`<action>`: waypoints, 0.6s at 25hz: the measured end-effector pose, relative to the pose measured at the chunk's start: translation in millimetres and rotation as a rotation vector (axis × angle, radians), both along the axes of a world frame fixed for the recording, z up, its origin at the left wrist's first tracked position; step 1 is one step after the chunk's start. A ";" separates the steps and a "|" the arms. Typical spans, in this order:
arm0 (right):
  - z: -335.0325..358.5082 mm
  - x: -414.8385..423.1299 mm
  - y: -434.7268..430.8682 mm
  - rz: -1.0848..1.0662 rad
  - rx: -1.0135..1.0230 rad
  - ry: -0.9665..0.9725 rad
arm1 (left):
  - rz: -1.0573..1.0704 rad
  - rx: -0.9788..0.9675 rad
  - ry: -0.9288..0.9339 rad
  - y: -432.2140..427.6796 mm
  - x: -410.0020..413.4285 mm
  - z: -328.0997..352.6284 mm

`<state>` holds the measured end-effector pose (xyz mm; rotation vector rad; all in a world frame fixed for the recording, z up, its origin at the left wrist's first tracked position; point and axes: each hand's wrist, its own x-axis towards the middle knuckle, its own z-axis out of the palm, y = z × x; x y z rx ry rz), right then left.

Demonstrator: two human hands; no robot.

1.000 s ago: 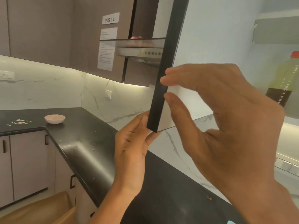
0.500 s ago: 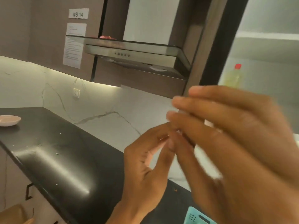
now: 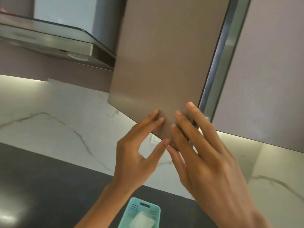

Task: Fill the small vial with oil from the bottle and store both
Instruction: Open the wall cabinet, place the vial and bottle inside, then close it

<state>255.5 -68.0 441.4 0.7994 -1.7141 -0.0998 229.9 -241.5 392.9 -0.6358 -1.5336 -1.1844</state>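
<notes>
A brown upper cabinet door (image 3: 161,63) stands almost shut, with only a narrow lit gap along its right edge. My left hand (image 3: 139,155) touches the door's lower corner with spread fingertips, thumb under the bottom edge. My right hand (image 3: 209,162) lies flat against the same corner, fingers apart, holding nothing. The oil bottle and the vial are hidden from view.
A teal plastic basket (image 3: 154,209) with something pale inside sits on the black counter (image 3: 41,186) below my hands. A range hood (image 3: 57,40) hangs at the upper left. A neighbouring cabinet door (image 3: 266,71) is at the right, above the marble backsplash (image 3: 57,116).
The cabinet door has swung from wide open to nearly shut under both hands. The oil bottle seen on the shelf inside is now hidden behind it. The camera has turned right.
</notes>
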 end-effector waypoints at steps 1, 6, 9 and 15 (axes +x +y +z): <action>0.1 -6.0 10.1 -0.017 0.010 0.012 | 0.033 -0.027 -0.007 11.0 -13.0 1.7; 8.1 -51.9 79.1 -0.163 0.208 -0.037 | 0.191 -0.145 0.063 47.1 -72.8 6.8; 6.0 -80.5 97.0 -0.128 0.226 -0.063 | 0.251 -0.145 0.131 58.2 -98.4 8.6; -19.4 -132.2 101.2 -0.199 -0.031 -0.072 | 0.357 -0.251 0.217 77.8 -153.4 7.4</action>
